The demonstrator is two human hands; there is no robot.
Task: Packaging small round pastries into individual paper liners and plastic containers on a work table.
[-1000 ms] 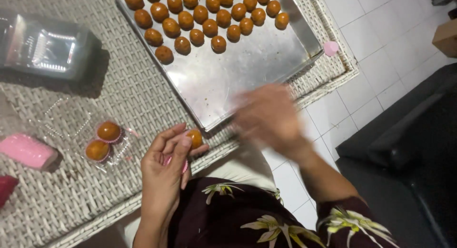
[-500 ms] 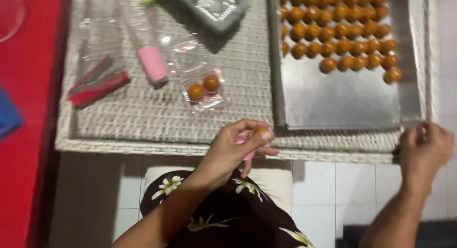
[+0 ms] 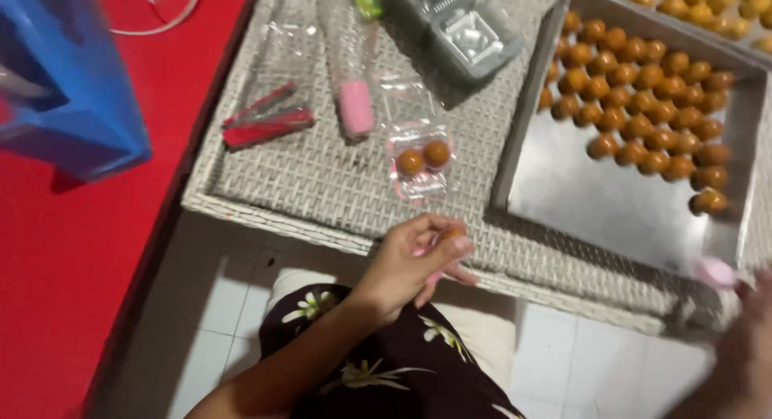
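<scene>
My left hand point(image 3: 414, 262) is closed around a small brown ball point(image 3: 452, 236) with a bit of pink paper under it, held over the front edge of the white wicker table point(image 3: 322, 186). My right hand point(image 3: 752, 338) is blurred at the lower right corner, just below a pink paper cup point(image 3: 714, 272) on the table edge; I cannot tell whether it touches the cup. A metal tray point(image 3: 595, 202) holds several rows of brown balls point(image 3: 643, 105). A clear packet point(image 3: 420, 160) with two balls lies in front of my left hand.
On the table lie a red stapler point(image 3: 265, 125), a clear sleeve of pink cups point(image 3: 356, 105) and a clear plastic box point(image 3: 462, 29). A blue plastic bag point(image 3: 72, 89) stands on the red floor point(image 3: 72, 250) at left. White tiles lie below the table.
The view has shifted and tilted. My left hand keeps hold of the ball by the table edge. My right hand has moved further right and lower, toward the pink cup.
</scene>
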